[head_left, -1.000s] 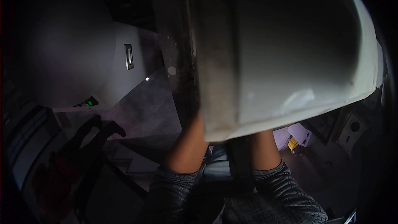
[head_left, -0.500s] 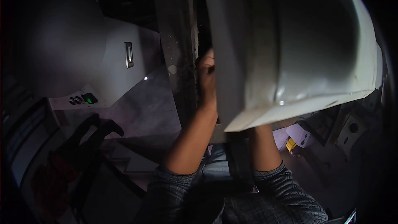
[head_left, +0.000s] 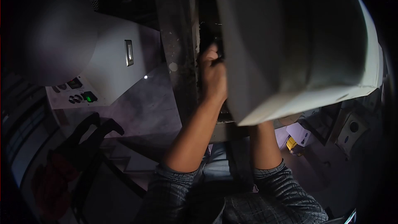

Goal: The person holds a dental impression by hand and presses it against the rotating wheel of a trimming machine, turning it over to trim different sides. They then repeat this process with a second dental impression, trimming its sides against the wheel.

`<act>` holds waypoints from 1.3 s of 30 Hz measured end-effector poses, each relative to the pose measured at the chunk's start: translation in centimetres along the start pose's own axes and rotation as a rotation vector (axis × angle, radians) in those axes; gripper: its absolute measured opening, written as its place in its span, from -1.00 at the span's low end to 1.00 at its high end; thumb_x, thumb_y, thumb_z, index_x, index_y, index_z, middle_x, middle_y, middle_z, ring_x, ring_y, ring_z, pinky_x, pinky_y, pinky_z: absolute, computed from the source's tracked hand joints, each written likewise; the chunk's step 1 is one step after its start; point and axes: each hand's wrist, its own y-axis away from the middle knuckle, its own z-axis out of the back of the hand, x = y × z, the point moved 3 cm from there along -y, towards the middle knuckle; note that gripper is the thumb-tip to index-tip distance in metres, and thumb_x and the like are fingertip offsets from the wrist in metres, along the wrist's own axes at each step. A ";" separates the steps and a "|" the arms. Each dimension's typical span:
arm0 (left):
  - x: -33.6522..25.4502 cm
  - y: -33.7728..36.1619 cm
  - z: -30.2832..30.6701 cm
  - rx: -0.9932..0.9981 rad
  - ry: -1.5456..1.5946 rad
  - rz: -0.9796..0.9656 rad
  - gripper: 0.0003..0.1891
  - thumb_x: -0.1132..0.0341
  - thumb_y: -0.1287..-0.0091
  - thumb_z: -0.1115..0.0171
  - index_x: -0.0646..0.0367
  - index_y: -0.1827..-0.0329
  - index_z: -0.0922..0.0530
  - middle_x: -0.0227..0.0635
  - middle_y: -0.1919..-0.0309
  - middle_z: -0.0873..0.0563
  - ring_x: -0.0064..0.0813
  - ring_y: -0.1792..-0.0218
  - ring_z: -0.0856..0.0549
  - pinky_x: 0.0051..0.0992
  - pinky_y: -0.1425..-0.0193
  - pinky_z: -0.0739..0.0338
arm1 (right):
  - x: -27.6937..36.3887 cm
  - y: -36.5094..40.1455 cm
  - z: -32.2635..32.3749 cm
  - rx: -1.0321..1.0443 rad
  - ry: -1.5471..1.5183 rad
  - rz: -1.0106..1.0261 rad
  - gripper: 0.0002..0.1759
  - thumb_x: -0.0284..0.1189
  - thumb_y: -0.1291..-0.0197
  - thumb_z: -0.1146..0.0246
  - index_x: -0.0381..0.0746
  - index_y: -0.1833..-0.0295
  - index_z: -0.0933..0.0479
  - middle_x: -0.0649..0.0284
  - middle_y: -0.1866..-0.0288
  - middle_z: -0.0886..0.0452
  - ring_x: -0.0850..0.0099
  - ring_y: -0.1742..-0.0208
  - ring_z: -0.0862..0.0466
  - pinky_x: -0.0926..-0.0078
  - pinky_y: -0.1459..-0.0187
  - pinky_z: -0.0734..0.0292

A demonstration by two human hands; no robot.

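Pale cover [head_left: 261, 58], upper right of frame, looks bulky, stiff and slick-faced, probably best taken by its lower rim [head_left: 269, 114]; left hand [head_left: 214, 76] curls beside its left edge, grip unclear; right hand hidden, state can't be told.

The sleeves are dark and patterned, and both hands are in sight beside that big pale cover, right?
Not quite: the head view shows only the left hand beside the big pale cover. The cover hides the right hand; its forearm shows. The sleeves are dark and patterned.
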 end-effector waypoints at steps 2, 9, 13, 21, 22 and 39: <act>1.1 0.2 -0.8 -0.436 -0.291 -0.096 -0.64 0.64 0.05 0.11 0.28 0.16 -0.48 -0.37 0.48 -0.57 -0.63 0.55 -0.51 -0.66 0.43 -0.42 | 0.1 0.1 0.2 0.004 -0.018 -0.010 -0.68 -0.37 -0.07 -0.14 -0.26 0.06 -0.49 0.12 0.04 -0.51 0.26 0.02 -0.50 0.34 -0.07 -0.32; -0.4 1.1 -0.1 0.021 0.191 0.109 -0.63 0.65 0.05 0.14 0.27 0.13 -0.43 -0.32 0.36 -0.56 -0.59 0.40 -0.57 -0.65 0.31 -0.48 | 0.3 0.1 0.2 0.005 -0.004 -0.007 -0.69 -0.39 -0.07 -0.13 -0.26 0.06 -0.50 0.12 0.03 -0.51 0.26 0.01 -0.49 0.35 -0.08 -0.32; 0.5 0.9 -0.4 0.061 0.432 0.019 -0.60 0.70 0.05 0.17 0.28 0.11 -0.42 -0.29 0.27 -0.55 -0.58 0.26 -0.55 -0.61 0.12 -0.46 | 0.5 0.4 0.3 0.009 -0.012 -0.013 -0.70 -0.40 -0.07 -0.12 -0.26 0.06 -0.50 0.12 0.03 -0.51 0.26 0.00 -0.49 0.36 -0.09 -0.31; 1.9 -0.2 -0.3 0.038 0.264 0.030 -0.55 0.72 0.02 0.20 0.28 0.03 -0.40 -0.27 0.19 -0.52 -0.57 0.17 -0.51 -0.58 0.04 -0.41 | -0.1 -0.3 0.0 0.014 0.016 -0.015 -0.70 -0.42 -0.07 -0.11 -0.26 0.06 -0.51 0.12 0.02 -0.51 0.26 -0.01 -0.48 0.38 -0.10 -0.30; 1.8 0.6 -0.1 -0.098 0.229 0.104 -0.55 0.72 0.02 0.20 0.27 0.03 -0.40 -0.29 0.19 -0.52 -0.58 0.17 -0.51 -0.59 0.04 -0.41 | 0.0 -0.2 0.1 0.014 0.016 -0.011 -0.70 -0.42 -0.07 -0.11 -0.26 0.06 -0.51 0.12 0.02 -0.50 0.26 -0.01 -0.48 0.38 -0.10 -0.30; 2.0 0.8 0.3 -0.075 0.293 -0.112 -0.63 0.72 0.02 0.11 0.21 0.15 -0.42 -0.42 0.22 -0.52 -0.66 0.18 -0.47 -0.65 0.00 -0.31 | 0.4 0.1 0.0 0.041 0.112 0.022 -0.71 -0.47 -0.07 -0.09 -0.26 0.07 -0.52 0.12 0.00 -0.50 0.27 -0.04 -0.47 0.41 -0.13 -0.28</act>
